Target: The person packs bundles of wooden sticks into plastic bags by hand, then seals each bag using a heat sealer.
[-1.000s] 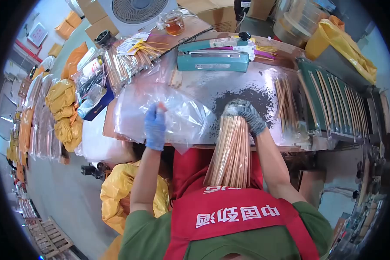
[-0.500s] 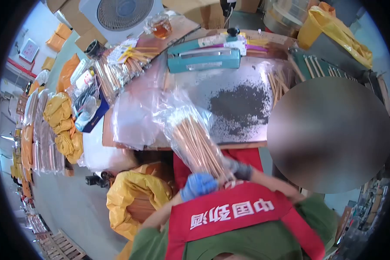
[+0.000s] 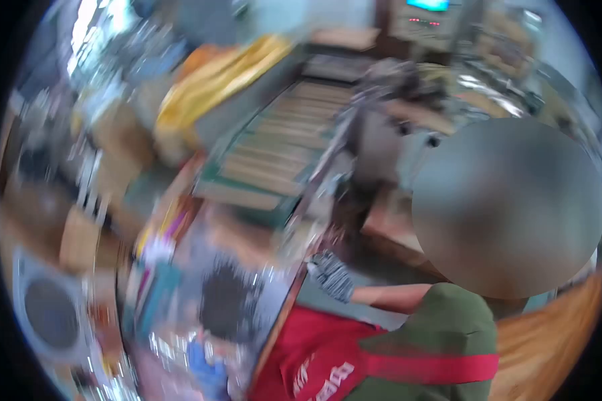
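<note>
We are turning our head fast to the right, so the whole view is swinging and going smeary. Half a second ago we were looking straight down at the bundle of sticks in its clear bag, held in front of our chest. Now the table [image 3: 180,260] is sliding off to the left side of the view, and the fan [image 3: 47,314] is sitting low on the left. The green rack [image 3: 274,154] with its rows of sticks is filling the middle, with the yellow bag [image 3: 214,80] above it. This tells us we are looking toward the rack side now, not at the bagging spot.

Our right hand [image 3: 331,275], in the grey glove, is hanging by the table's near edge, just above our red apron [image 3: 308,361]. Our left hand [image 3: 206,364], in the blue glove, is showing only as a blue smudge low down over the table. We cannot tell if either hand is gripping something or is loose; the blur is hiding the fingers.

We are not finding the bundle of sticks in this view at all. It was pointing away from our chest toward the table, long way running up and to the left. Which way it is pointing now, we cannot tell.
</note>
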Motion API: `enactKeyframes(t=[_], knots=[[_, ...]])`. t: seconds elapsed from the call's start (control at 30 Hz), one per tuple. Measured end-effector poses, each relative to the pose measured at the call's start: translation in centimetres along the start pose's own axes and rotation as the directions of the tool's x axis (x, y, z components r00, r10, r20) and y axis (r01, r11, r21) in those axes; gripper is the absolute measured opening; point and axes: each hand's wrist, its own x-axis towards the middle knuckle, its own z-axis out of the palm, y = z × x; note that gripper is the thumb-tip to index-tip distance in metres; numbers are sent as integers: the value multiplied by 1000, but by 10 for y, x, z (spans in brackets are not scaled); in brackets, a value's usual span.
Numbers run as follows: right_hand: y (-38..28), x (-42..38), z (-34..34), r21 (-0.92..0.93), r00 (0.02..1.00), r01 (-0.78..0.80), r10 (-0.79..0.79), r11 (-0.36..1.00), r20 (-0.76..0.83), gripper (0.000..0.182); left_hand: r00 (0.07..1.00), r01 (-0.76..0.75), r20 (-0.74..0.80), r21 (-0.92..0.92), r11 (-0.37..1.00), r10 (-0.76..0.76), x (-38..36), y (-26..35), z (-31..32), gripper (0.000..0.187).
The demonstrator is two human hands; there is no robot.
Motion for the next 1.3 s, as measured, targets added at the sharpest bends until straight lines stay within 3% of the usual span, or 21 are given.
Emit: enactKeyframes(t=[0.07,0.17,0.2,0.23,0.3,0.33,0.37,0.4,0.43,0.5,0.57,0.7,0.77,0.8,0.87,0.93,1.03,1.1,1.17,1.23,1.3], knots=[[12,34,-16,-134,936,105,-144,985,-322,33,980,145,145,-27,989,-140,55,-15,21,70],[-23,90,-38,107,992,124,-121,987,-36,44,965,235,84,158,959,-250,136,-86,101,73],[-13,95,-13,-114,905,406,-416,907,-90,41,961,264,31,206,942,-276,161,-121,135,69],[21,106,54,-395,925,357,-264,846,272,38,966,248,30,196,949,-259,182,-125,160,72],[-16,92,72,-77,929,357,-345,931,131,49,971,231,12,180,956,-237,210,-129,192,81],[-26,90,83,-155,883,337,-255,929,393,46,944,296,-117,-107,949,-308,214,-105,201,82],[-14,78,135,-29,880,470,-470,882,-65,56,945,294,-113,-114,949,-306,209,-104,210,82],[-66,73,67,-174,774,417,-248,892,583,72,945,276,-134,-173,946,-300,204,-105,219,84],[-18,49,166,-137,790,593,-606,793,-92,77,943,255,-155,-232,939,-294,197,-100,228,86],[-56,28,110,-60,856,511,-501,858,130,80,917,362,-128,-125,924,-376,163,-42,203,88],[-73,15,82,-97,693,715,-683,693,230,62,880,433,-173,-95,897,-443,137,-41,195,87],[-96,2,48,354,469,621,-693,699,547,69,741,623,-311,-14,782,-595,74,-74,155,87],[-136,62,-19,539,-106,509,-573,671,813,43,745,642,-458,293,708,-486,57,-96,153,85],[-97,72,2,551,186,584,-758,597,625,24,740,647,-457,282,708,-494,55,-99,152,85],[-96,142,-47,449,564,422,-616,788,551,32,666,745,-354,264,613,-657,69,-61,139,85],[-89,210,-87,446,920,239,-348,863,182,41,699,707,-405,273,652,-589,60,-77,147,86],[0,340,-100,-65,851,438,-436,897,-293,63,727,648,-471,231,726,-499,64,-63,143,83],[64,396,-128,-699,820,-29,-383,715,-425,78,860,509,-286,550,662,-423,56,-76,144,84],[105,406,-145,-582,792,-403,-49,706,-609,90,874,484,-338,531,696,-349,53,-93,152,86],[112,407,-151,-529,943,-329,239,783,-232,86,831,550,-369,444,707,-416,51,-96,152,87],[62,375,-133,-301,983,-44,94,952,155,78,809,587,-339,502,635,-480,66,-56,138,90]])
